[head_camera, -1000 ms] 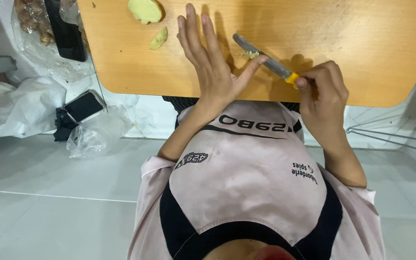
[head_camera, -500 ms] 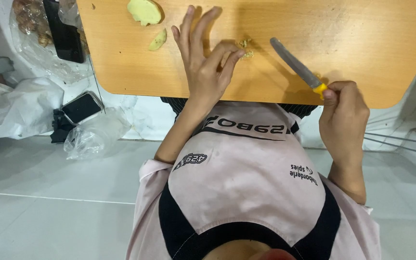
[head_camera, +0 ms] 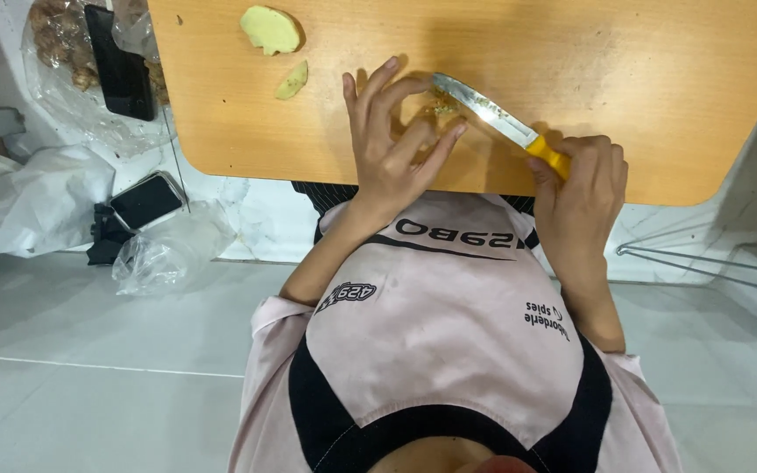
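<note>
Closest to me is my own pink shirt [head_camera: 457, 350], filling the lower middle of the view, with pale floor tiles [head_camera: 89, 368] to either side of it. Just past the shirt my right hand [head_camera: 582, 188] is wrapped tight around the yellow handle of a knife [head_camera: 501, 121]; the grey blade slants up and to the left across the wooden table [head_camera: 659, 79], flecked with bits of chopped stuff. My left hand [head_camera: 392, 149] rests on the table just beside it, fingers loosely spread and curled, the fingertips around a small heap of minced ginger [head_camera: 435, 109] that lies right at the tip of the blade. I cannot tell whether the blade touches the heap or only hovers at it.

Off the table's left edge, a dark phone [head_camera: 146, 201] lies on the floor next to a crumpled clear plastic bag [head_camera: 168, 250] and some white wrapping [head_camera: 37, 201].

Farther along the table, well apart from my hands, lie a thin ginger sliver [head_camera: 292, 81] and, beyond it near the far edge, a larger peeled ginger piece [head_camera: 271, 31]. At the far left corner a black flat device [head_camera: 120, 61] sits over a clear bag of ginger roots [head_camera: 59, 39].
</note>
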